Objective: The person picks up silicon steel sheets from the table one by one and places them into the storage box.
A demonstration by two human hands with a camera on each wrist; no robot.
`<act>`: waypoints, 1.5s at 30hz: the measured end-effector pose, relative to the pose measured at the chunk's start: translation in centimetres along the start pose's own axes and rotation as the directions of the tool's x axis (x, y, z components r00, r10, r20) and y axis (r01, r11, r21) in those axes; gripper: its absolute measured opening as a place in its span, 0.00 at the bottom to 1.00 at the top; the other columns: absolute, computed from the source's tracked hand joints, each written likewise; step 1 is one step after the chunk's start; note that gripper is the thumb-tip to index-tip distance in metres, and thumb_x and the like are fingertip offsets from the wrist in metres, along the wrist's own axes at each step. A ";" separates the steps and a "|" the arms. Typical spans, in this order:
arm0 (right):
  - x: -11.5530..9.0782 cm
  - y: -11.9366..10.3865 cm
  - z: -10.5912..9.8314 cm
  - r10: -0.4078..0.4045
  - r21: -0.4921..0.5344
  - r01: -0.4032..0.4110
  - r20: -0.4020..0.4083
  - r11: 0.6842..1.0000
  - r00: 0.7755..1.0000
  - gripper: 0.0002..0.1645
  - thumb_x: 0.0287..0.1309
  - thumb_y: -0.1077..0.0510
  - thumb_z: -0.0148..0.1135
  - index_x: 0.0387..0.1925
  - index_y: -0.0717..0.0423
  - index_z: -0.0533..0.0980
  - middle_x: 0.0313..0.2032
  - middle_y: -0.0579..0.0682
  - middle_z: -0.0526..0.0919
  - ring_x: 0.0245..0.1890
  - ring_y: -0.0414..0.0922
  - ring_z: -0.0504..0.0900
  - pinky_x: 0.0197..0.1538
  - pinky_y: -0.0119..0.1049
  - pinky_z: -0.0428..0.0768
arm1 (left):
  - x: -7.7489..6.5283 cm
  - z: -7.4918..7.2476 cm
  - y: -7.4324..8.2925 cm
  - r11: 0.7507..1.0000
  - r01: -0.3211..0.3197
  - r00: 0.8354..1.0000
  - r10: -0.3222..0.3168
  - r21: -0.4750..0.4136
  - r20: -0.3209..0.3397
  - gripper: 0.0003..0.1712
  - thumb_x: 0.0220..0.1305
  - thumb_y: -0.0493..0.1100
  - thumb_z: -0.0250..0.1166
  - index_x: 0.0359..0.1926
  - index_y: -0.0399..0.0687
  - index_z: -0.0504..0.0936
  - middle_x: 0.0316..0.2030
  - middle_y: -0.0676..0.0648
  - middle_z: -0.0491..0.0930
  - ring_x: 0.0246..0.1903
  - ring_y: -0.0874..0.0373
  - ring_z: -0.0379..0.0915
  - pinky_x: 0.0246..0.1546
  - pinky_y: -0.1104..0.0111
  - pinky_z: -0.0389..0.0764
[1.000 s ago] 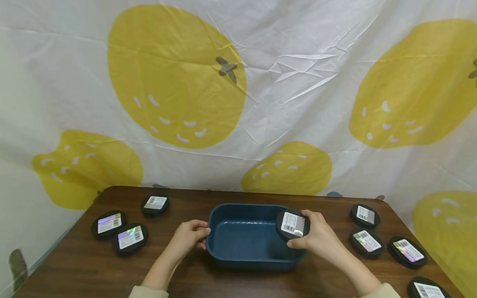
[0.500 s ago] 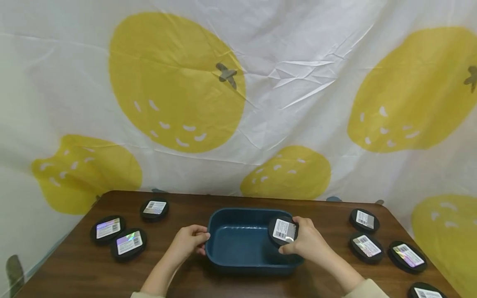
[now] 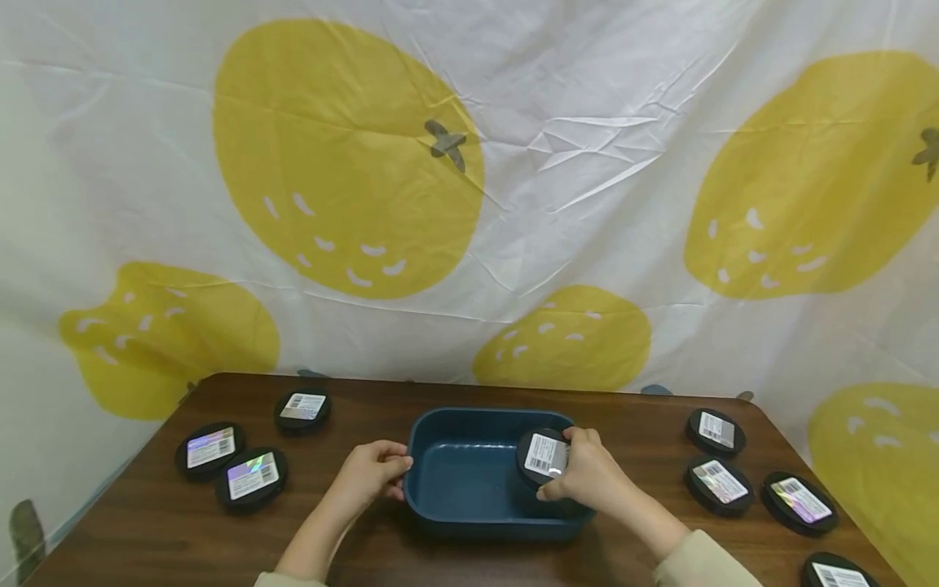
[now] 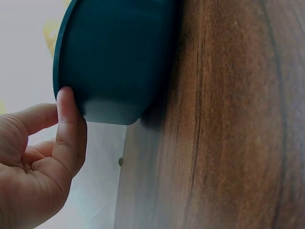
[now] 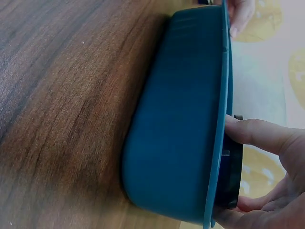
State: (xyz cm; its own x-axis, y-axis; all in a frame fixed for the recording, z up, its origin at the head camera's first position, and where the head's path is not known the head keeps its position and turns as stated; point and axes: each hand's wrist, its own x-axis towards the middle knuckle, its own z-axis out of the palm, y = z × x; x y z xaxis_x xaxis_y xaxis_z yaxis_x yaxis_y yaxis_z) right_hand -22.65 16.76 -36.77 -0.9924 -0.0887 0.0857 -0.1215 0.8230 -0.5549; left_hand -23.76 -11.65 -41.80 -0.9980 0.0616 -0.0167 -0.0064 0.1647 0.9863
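your left hand (image 3: 377, 471) is pinching the left end of the blue box (image 3: 462, 487) at its rim, thumb and fingers nearly together; this is likely steadying the box on the brown table (image 3: 440, 562). your right hand (image 3: 587, 474) is curling around the edge of a black disc (image 3: 541, 461), spreading only as wide as the disc. you are holding that disc over the right half of the box, label up and partly above the rim; whether it is touching the box floor, i cannot tell. the edge grip is covering little of its label (image 3: 545, 451), probably for a firm hold on a flat thing. three discs (image 3: 253, 479) at left and four discs (image 3: 720, 486) at right are lying label up, seemingly within reach. several labels are showing barcodes, some shiny with rainbow tints; the print is too small to read, and no brand is showing legibly.
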 end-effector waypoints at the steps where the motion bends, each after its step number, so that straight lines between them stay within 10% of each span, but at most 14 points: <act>1: 0.1 0.0 0.1 0.002 -0.004 -0.002 0.004 1.000 1.000 0.56 0.19 0.56 0.81 0.52 0.78 0.64 0.39 0.64 0.70 0.31 0.51 0.72 0.37 0.45 0.76 | 0.0 0.0 0.0 1.000 0.001 1.000 -0.001 0.000 -0.001 0.16 0.58 0.29 0.59 0.45 0.18 0.72 0.30 0.42 0.78 0.18 0.59 0.71 0.19 0.68 0.79; 45: 1.3 0.5 3.0 -0.003 -0.118 0.012 0.076 0.993 0.997 0.42 0.15 0.56 0.82 0.34 0.75 0.69 0.29 0.58 0.65 0.29 0.50 0.67 0.33 0.42 0.76 | 0.1 -0.4 -0.1 1.000 -0.017 0.998 0.018 -0.014 0.052 0.17 0.59 0.29 0.58 0.45 0.16 0.70 0.31 0.38 0.77 0.19 0.60 0.71 0.20 0.68 0.80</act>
State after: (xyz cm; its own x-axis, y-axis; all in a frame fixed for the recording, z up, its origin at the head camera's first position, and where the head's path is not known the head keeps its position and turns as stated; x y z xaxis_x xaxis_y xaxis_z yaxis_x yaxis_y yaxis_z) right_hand -24.04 15.37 -39.43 -0.9908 -0.1331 0.0244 -0.1297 0.8823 -0.4525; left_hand -23.85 -12.01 -41.85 -0.9933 0.1156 -0.0077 0.0098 0.1497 0.9887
